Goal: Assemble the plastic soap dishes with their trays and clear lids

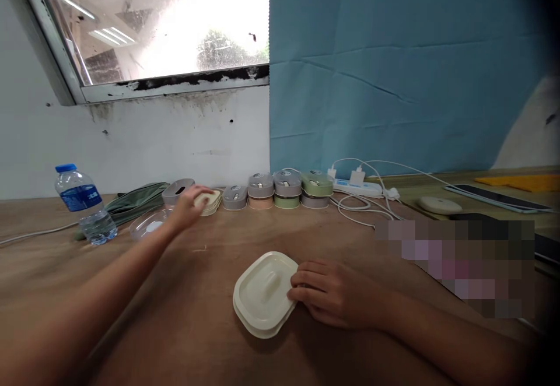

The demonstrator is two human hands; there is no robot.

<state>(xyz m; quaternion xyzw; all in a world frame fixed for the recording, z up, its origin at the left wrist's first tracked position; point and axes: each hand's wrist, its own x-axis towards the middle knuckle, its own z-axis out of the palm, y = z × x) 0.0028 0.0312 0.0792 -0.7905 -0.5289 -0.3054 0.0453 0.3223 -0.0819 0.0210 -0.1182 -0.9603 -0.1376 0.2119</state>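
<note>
My left hand (191, 206) is stretched out to the back of the table, at a small stack of cream plastic lids (212, 204). Its thumb and fingers close on the near-left edge of the top one. In front of me, a rounded-square cream lid (266, 292) with a raised ridge in its middle sits tilted, and a second rim shows beneath it. My right hand (326, 292) grips its right edge with curled fingers; the thumb is partly hidden. Beside my left hand stand a grey container (178, 190) and a clear plastic cover (146, 225).
Lidded boxes in grey, orange and green (287, 190) line the wall, some stacked. A water bottle (85, 205) and a green bag (135, 202) are at left. To the right lie a power strip (359, 188) with white cables, a pale mouse-shaped object (438, 205) and a phone (499, 197).
</note>
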